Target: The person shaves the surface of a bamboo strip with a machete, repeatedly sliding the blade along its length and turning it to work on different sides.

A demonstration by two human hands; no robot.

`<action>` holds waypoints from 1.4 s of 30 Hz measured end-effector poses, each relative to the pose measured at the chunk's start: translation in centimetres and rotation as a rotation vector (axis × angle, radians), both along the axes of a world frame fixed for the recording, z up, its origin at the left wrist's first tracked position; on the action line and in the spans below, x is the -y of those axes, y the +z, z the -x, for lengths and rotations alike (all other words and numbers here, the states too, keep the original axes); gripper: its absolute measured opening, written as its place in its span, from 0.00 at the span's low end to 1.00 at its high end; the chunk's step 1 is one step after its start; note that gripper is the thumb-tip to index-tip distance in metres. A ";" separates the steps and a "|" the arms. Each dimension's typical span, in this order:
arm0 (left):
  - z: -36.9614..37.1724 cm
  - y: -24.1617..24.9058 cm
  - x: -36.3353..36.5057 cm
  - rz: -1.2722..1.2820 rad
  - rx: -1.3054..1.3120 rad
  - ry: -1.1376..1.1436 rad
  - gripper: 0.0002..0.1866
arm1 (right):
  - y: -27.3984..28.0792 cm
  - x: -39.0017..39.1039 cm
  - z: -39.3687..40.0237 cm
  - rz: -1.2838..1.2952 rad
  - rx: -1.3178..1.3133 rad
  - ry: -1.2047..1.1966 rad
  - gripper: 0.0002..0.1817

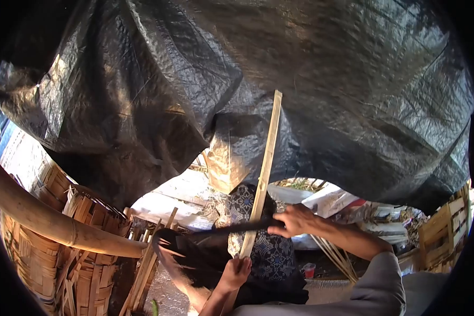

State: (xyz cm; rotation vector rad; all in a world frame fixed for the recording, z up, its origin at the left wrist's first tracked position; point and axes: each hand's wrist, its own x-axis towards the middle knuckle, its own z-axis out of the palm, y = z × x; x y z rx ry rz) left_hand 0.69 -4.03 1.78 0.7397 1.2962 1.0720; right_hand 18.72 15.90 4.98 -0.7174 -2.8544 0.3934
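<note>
My left hand (pixel 236 273) is closed round the lower end of a long, pale bamboo strip (pixel 268 152). The strip rises steeply, leaning a little to the right at its top. My right hand (pixel 295 220) grips the handle end of a dark, long-bladed knife (pixel 231 227). Its blade points left and crosses the strip a short way above my left hand. Behind the strip shows dark patterned cloth (pixel 274 253) over my legs. The far end of the blade blends into the shadow at the left.
Black plastic sheeting (pixel 353 105) hangs across the front. At left, a thick bamboo pole (pixel 52 221) crosses in front of woven bamboo baskets (pixel 37 258). Thin sticks (pixel 334 258) lean at right near a red cup (pixel 309 269). A slatted wooden crate (pixel 445 231) stands far right.
</note>
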 end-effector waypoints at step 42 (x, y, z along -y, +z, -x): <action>2.3 2.0 -8.7 -0.272 -0.024 -0.090 0.15 | -0.9 3.9 0.7 0.144 0.011 -0.339 0.36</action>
